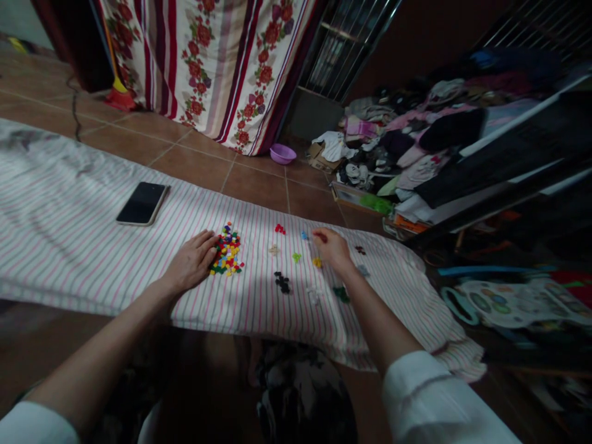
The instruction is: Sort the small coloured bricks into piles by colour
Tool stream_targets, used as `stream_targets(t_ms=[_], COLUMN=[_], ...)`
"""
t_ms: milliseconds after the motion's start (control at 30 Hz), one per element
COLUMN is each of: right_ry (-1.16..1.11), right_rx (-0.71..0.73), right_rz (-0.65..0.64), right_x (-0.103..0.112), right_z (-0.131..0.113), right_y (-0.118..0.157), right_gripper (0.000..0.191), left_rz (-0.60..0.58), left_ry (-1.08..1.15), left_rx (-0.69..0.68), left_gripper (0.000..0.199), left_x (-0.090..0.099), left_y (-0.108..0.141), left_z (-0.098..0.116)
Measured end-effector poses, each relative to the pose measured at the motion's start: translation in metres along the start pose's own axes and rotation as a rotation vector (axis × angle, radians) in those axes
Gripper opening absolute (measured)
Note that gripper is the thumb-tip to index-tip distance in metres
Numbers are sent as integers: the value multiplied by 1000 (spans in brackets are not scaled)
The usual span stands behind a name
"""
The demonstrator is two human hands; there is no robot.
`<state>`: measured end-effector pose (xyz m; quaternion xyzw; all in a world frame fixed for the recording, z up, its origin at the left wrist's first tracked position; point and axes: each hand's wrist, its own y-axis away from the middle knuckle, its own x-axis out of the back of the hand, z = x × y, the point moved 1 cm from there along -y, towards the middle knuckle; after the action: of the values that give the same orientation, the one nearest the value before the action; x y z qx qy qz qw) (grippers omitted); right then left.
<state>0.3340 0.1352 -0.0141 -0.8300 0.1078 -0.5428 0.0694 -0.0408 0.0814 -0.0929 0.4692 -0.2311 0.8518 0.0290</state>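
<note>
I'm seeing the light-blue bits (304, 235) lying just left of my nearer right hand (333, 248); its fingers are bunching, can't tell if they're pinching anything. My left hand (192, 260) is resting flat, touching the multicoloured pile (227, 253).

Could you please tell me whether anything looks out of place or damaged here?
Nothing on the striped cloth looks plainly damaged: a mixed pile of pieces lies at the left hand, single-colour groups near the right hand. What looks out of place is beyond, to the right: a jumbled heap of clothes, piled loosely rather than folded.
</note>
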Motion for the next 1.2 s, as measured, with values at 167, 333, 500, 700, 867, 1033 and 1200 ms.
stream_targets(t_ms=[167, 333, 500, 700, 867, 1033, 1200], right_ry=[-202, -212, -160, -23, 8, 27, -59], right_rx=[344, 463, 472, 415, 402, 398, 316], right_rz=[-245, -359, -374, -402, -390, -375, -325], right_x=[-25, -53, -74, -87, -91, -96, -96], right_z=[-72, -115, -137, -149, -153, -153, -150], right_y=[39, 57, 52, 50, 50, 47, 50], right_gripper=[20, 21, 24, 25, 13, 12, 14], left_rz=[23, 21, -153, -301, -318, -256, -252], left_ry=[-17, -135, -238, -297, -304, -259, -244], left_rx=[1, 11, 48, 82, 124, 124, 152], left_gripper=[54, 56, 86, 100, 100, 97, 93], left_x=[7, 12, 22, 27, 21, 14, 16], left_y=[16, 38, 49, 44, 39, 34, 30], left_z=[-1, -4, -5, 2, 9, 12, 17])
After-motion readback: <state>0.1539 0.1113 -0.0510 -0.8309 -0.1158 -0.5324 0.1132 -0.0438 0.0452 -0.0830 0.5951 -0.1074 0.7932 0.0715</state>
